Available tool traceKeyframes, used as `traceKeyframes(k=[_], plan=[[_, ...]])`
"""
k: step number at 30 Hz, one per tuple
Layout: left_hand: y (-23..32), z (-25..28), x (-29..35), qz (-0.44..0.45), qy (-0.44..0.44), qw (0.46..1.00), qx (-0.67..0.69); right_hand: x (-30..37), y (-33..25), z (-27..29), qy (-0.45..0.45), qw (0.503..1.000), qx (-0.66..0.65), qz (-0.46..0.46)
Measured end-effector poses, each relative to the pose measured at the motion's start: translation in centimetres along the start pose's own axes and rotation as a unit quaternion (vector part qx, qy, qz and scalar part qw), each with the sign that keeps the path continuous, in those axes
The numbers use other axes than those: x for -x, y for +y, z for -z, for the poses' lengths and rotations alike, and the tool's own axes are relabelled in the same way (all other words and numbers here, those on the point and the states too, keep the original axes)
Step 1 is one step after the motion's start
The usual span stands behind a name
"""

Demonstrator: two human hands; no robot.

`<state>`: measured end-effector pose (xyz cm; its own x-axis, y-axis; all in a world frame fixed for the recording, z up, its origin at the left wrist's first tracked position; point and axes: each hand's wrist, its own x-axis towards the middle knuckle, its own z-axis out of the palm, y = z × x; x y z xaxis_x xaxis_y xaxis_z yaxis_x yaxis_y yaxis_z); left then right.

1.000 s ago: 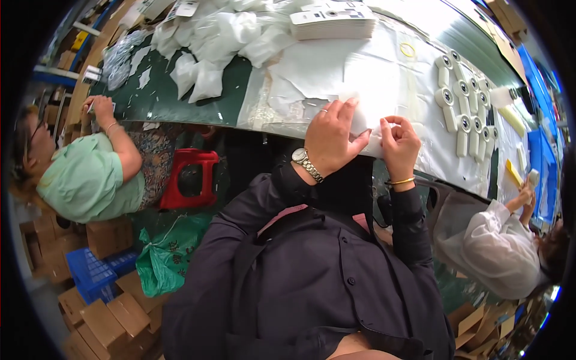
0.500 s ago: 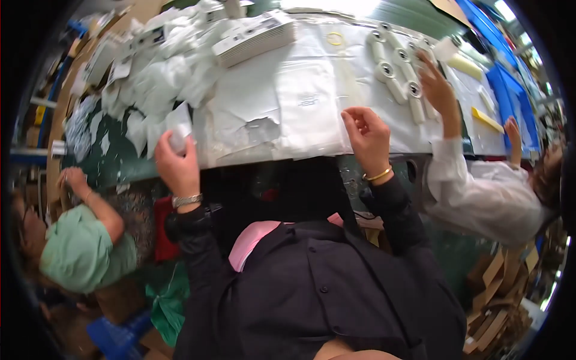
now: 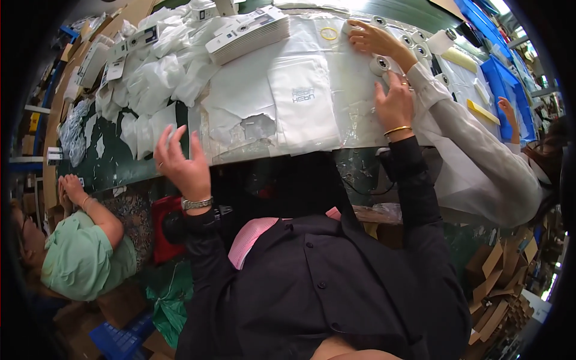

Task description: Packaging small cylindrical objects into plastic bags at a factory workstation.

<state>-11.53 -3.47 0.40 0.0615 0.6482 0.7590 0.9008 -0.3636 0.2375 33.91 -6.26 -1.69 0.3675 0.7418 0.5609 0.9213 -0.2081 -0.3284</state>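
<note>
My left hand (image 3: 181,157) is over the table's near edge at left, fingers spread and holding nothing. Beside its fingertips lies a thin white plastic bag (image 3: 161,120), among other bags. Over on the right, my right hand (image 3: 396,105) closes round the near end of a white roll (image 3: 380,66) with a dark-centred end. The roll's lower body is hidden by my fingers. Between my hands lies a flat stack of white printed plastic bags (image 3: 305,111).
A stack of white printed cartons (image 3: 249,35) stands behind the bags. A yellow ring (image 3: 329,33) lies near a co-worker's hand (image 3: 375,41), which reaches across the rolls. Blue bins (image 3: 507,90) line the right. Another person in green (image 3: 90,255) sits at left.
My left hand has let go of a small white wrapped piece and opened. My right hand has moved right to a roll. The co-worker's hand has swung left over the rolls.
</note>
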Motion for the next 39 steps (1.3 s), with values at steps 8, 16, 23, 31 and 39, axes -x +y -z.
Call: traceKeyframes(k=[8, 16, 23, 31, 39], plan=[[8.9, -1.3, 1.2, -0.077, -0.183, 0.936, 0.291, -0.8, 0.4, 0.2, -0.091, 0.995, 0.02, -0.024], [10.1, -4.5, 1.3, -0.167, -0.241, 0.925, 0.24, 3.0, -2.5, 3.6, -0.146, 0.97, -0.171, 0.092], [10.1, -4.4, 1.3, -0.149, -0.225, 0.937, 0.22, 5.5, -5.4, 5.7, -0.146, 0.985, -0.064, 0.063], [10.7, -4.8, 1.7, -0.135, -0.263, 0.922, 0.25, 9.2, -8.7, 5.9, -0.168, 0.848, -0.494, -0.088], [11.0, -5.6, 1.8, -0.131, -0.243, 0.93, 0.245, 12.4, -12.2, 5.5, -0.213, 0.817, -0.528, -0.095]])
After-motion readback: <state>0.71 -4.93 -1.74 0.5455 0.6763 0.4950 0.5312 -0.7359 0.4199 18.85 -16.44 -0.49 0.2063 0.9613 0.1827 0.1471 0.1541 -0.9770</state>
